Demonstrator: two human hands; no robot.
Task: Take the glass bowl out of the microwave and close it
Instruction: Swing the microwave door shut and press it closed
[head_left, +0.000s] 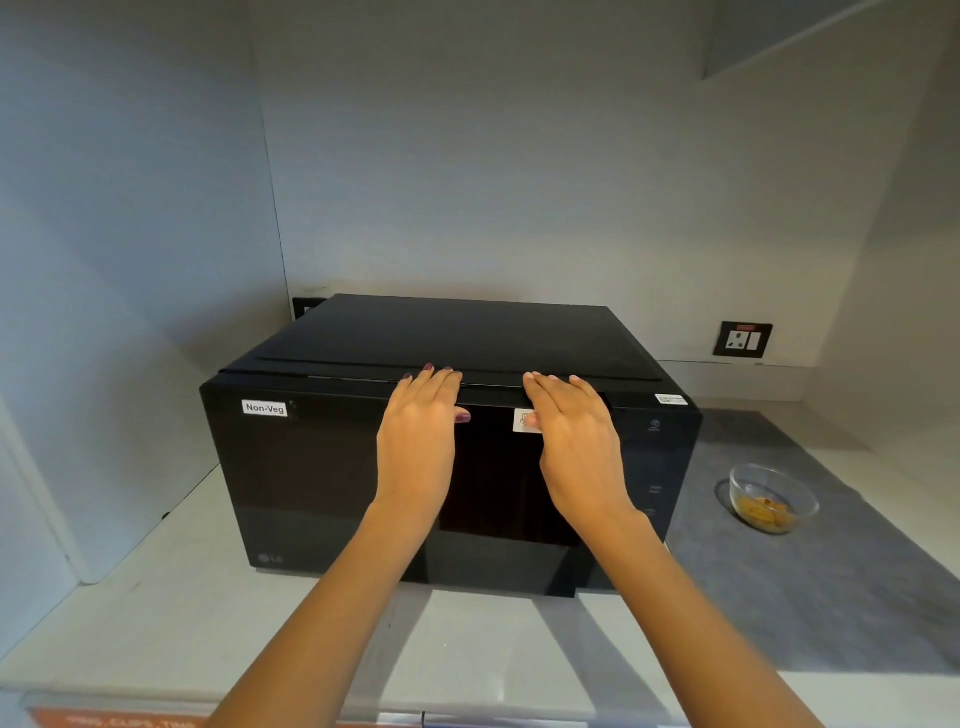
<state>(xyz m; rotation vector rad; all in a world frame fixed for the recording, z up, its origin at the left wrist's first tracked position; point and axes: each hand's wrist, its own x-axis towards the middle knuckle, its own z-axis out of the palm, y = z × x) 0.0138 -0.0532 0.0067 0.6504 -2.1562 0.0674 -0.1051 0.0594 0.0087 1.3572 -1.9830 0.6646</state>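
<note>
Pressing flat, empty hands (491, 431) on microwave (452, 447) door at centre, shutting it; glass bowl (773, 498) sitting right.

A white rectangular label (265, 408) reading "Non-Veg" in black letters is stuck on the upper left of the glossy black microwave's door (311, 478). A faint grey "LG" logo (271, 559) stands at the door's near lower left corner. The small white sticker (525, 420) between the hands and the one (670, 399) on the top right corner are too blurred to read.
</note>
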